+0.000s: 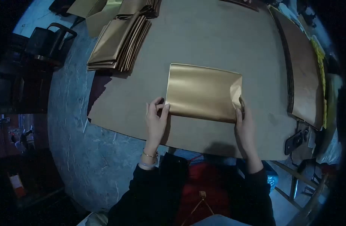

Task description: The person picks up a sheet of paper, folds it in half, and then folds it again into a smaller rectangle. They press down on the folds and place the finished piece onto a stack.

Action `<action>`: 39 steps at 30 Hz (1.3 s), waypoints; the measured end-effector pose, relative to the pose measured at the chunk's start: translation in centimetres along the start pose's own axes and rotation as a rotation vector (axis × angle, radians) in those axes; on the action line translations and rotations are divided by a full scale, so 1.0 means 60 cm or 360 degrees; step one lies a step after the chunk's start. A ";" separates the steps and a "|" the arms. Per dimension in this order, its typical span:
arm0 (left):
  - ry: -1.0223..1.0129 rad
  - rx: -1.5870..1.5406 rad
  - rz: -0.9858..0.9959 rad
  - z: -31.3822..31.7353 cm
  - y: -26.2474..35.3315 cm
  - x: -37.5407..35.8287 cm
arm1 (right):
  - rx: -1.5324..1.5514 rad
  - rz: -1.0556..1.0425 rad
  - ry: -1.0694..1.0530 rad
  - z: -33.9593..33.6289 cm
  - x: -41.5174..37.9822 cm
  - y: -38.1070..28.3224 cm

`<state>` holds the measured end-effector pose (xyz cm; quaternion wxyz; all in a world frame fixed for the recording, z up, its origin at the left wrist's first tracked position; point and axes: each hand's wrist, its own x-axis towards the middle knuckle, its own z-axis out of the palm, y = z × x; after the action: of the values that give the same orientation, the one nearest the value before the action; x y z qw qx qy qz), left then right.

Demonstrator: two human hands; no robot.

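A folded piece of gold paper (201, 90), perhaps a flat bag, lies over the middle of the brown board. Its right end bulges and shows a paler crease or opening. My left hand (156, 118) holds the lower left corner, thumb and fingers closed at the edge. On the opposite side, my right hand (246, 120) grips the lower right edge, the thumb in front and the fingers partly hidden at the end. Toward the far left rises a stack of similar folded gold pieces (110, 41), with a second gold pile (133, 7) behind it.
The brown board (218, 39) covers the worktop. An open cardboard box (95, 22) sits at the far left. Along the right lies a brown panel stack (303, 67), with a dark phone (294, 142) near the board's front right corner. A dark chair (48, 41) stands left.
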<state>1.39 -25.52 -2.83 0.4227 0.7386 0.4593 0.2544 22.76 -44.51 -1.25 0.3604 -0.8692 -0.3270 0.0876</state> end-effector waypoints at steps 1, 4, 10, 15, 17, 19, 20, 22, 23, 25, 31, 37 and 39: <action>0.0053 0.0088 0.0043 0.007 -0.002 -0.002 | -0.0120 0.0007 -0.0077 0.002 0.001 0.005; 0.0145 0.0456 0.0256 0.014 0.013 -0.004 | -0.0299 -0.0140 -0.0067 0.008 0.005 0.015; 0.0312 0.0834 0.0512 0.025 0.011 -0.005 | -0.0434 -0.0109 -0.0119 0.017 0.005 0.023; 0.0336 0.1003 0.0587 0.030 0.005 -0.006 | -0.0546 0.0117 -0.0327 0.006 0.011 -0.011; 0.0342 0.1075 0.0629 0.033 0.005 -0.007 | -0.0637 0.0086 -0.0292 0.019 0.008 0.006; 0.0380 0.1141 0.0665 0.035 -0.006 -0.006 | -0.0732 0.0215 -0.0401 0.015 0.015 -0.009; 0.0366 0.1136 0.0681 0.035 -0.005 -0.006 | -0.0732 0.0235 -0.0392 0.015 0.015 -0.012; 0.0271 0.1295 0.0637 0.032 -0.001 -0.010 | -0.0707 0.0276 -0.0396 0.014 0.014 -0.013; 0.0250 0.1216 0.0663 0.030 0.001 -0.010 | -0.0704 0.0286 -0.0390 0.013 0.013 -0.010; 0.0255 0.1249 0.0651 0.033 0.002 -0.010 | -0.0807 0.0123 -0.0362 0.017 0.010 0.002; 0.0327 0.1225 0.0760 0.036 -0.011 -0.004 | -0.0668 -0.0403 -0.0050 0.011 0.023 0.017; 0.0295 0.1201 0.0709 0.035 0.001 -0.006 | -0.0791 -0.0545 0.0130 0.028 0.077 0.014; 0.0235 0.1120 0.0669 0.033 0.002 -0.007 | -0.0931 -0.0497 0.0097 0.049 0.093 0.032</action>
<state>2.76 -26.71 -3.76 0.0491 0.8955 0.3867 0.2149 26.86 -40.32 -4.23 0.1142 -0.8775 -0.4565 -0.0924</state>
